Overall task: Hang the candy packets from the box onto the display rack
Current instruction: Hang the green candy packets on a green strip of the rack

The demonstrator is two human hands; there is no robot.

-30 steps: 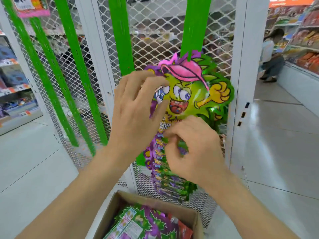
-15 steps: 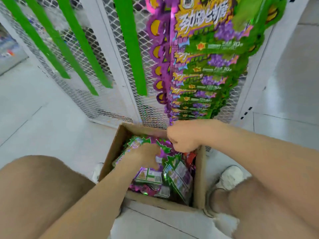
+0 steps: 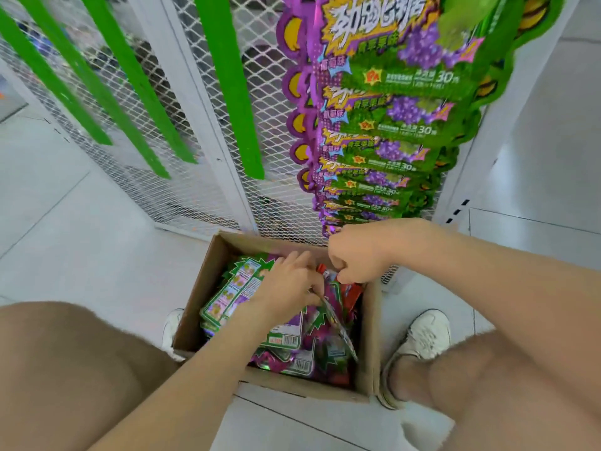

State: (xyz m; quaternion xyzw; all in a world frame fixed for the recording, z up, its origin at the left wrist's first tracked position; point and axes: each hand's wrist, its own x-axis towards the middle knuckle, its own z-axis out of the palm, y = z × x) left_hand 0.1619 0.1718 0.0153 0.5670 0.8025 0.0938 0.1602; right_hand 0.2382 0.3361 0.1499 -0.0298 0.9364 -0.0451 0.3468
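Box (image 3: 195, 304) holds candy packets (image 3: 234, 294) | left hand (image 3: 286, 288) pinches upright packet (image 3: 335, 320) | right hand (image 3: 354, 258) curled, grip unclear | hung packets (image 3: 390, 118) read "30"

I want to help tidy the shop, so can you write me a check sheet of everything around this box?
Surface: pale tiled floor; the box stands on it.
Job's things: open cardboard box full of candy packets; more packets already hang on the mesh rack.
Clutter: nothing seen.
Hands: left hand grips a packet in the box; right hand is curled above its far edge, hold unclear.
Cables: nothing seen.
Surroundings: green strips on the rack; white shoes beside the box.
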